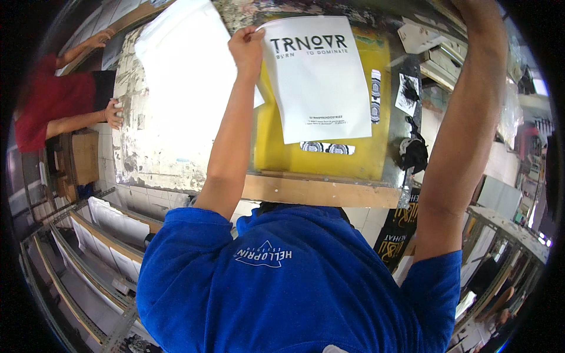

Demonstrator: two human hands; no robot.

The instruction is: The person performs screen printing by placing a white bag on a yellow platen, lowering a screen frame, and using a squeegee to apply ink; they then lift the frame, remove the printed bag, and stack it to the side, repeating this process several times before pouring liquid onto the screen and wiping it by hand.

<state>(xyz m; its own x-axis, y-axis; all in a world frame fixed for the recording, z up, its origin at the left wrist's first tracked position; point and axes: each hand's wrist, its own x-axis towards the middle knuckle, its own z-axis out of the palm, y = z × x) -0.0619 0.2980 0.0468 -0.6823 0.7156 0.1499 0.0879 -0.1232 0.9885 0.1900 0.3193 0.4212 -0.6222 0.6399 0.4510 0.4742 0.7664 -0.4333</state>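
Observation:
My left hand (246, 50) pinches the upper left corner of a white sheet (323, 88) with black printed lettering. This sheet lies over a yellow panel (282, 160), its left edge lifted a little in a curve. Dark round emblems on pale strips (327, 147) show on the panel below and to the right of it. Beside my left forearm, to its left, lie large white sheets (182, 88). My right arm (465, 117) stretches up along the right side to the top edge of the picture, where the hand is cut off.
A wooden bar (318, 189) edges the yellow panel near my body. Dark-smeared paper (407, 94) and a black crumpled cloth (413, 154) lie at its right. At the left a person in a red shirt (62, 103) rests hands on the stained table (130, 141). Racks (88, 259) stand lower left.

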